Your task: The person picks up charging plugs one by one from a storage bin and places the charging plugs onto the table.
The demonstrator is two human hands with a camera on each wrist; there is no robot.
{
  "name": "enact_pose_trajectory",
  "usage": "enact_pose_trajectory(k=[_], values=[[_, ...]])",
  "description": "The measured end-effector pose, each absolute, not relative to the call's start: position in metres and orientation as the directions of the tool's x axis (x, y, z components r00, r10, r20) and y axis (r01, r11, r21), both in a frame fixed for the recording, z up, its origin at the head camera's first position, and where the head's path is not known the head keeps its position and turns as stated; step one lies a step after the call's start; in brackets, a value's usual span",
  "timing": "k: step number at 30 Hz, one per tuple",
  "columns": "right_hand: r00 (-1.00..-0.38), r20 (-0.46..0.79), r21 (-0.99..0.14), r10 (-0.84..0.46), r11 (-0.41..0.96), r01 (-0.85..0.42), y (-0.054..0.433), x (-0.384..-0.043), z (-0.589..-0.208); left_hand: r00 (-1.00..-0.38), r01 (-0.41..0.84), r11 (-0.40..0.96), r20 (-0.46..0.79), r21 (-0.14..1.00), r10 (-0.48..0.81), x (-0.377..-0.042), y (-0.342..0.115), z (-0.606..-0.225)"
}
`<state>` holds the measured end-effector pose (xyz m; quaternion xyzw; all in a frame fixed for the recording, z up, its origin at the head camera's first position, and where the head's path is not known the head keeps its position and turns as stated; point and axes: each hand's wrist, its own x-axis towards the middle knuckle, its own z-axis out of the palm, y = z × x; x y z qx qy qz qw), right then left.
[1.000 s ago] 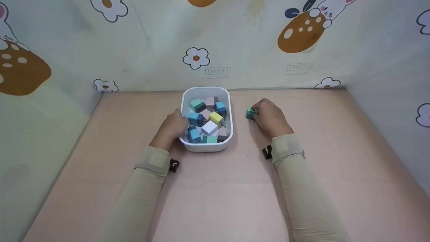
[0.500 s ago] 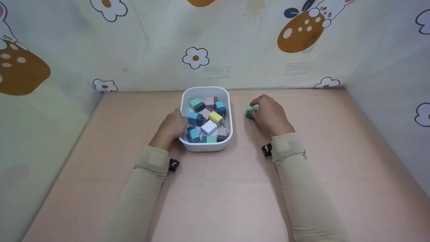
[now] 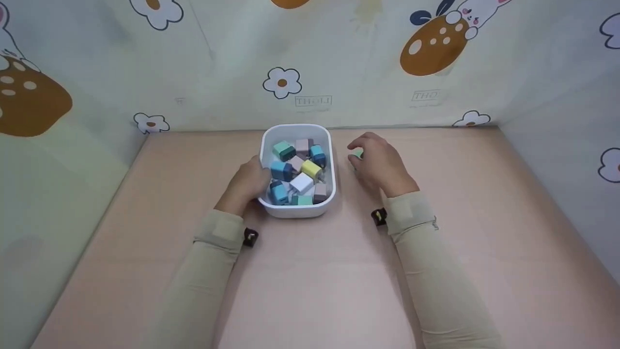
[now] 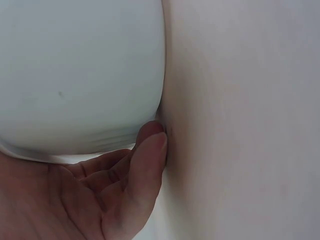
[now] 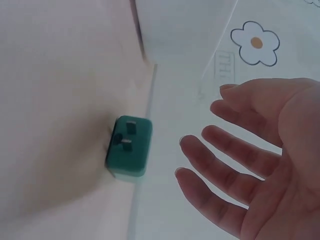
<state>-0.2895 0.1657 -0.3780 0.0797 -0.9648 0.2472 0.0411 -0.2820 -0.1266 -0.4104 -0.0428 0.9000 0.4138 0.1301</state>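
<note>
A white plastic bin (image 3: 296,212) in the head view holds several charger plugs in blue, green, yellow, white and greyish pink. My left hand (image 3: 246,184) rests at the bin's left side; in the left wrist view its loosely bent fingers (image 4: 145,165) lie against the bin's wall (image 4: 75,75), low by the table. Right of the bin, a green charger plug (image 5: 129,150) stands on the table, its metal prongs facing the right wrist camera. My right hand (image 3: 382,162) is just beside that plug, fingers spread and apart from it. In the head view the hand hides most of the plug.
A pink cloth-like surface (image 3: 310,281) covers the table. Pale walls (image 3: 218,72) with flower and rabbit prints rise at the back and on both sides, the back one just behind the bin.
The right hand's fingers have come off the green charger plug and opened, and the hand has shifted slightly left and away. The left hand and the bin stay where they were.
</note>
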Motion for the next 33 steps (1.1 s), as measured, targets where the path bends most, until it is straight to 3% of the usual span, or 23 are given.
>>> enact_pose_trajectory(k=[12, 23, 33], values=[[-0.942, 0.189, -0.415, -0.277, 0.847, -0.332, 0.129, -0.269, -0.359, -0.963, -0.184, 0.653, -0.267, 0.734, 0.028, -0.281, -0.127, -0.409], [-0.898, 0.202, -0.411, -0.391, 0.798, -0.44, 0.101, -0.258, -0.366, -0.953, -0.227, 0.629, -0.301, 0.743, 0.012, -0.28, -0.128, -0.412], [-0.753, 0.307, -0.354, -0.583, 0.664, -0.659, 0.087, -0.253, -0.385, -0.961, -0.182, 0.66, -0.274, 0.729, 0.038, -0.283, -0.128, -0.41]])
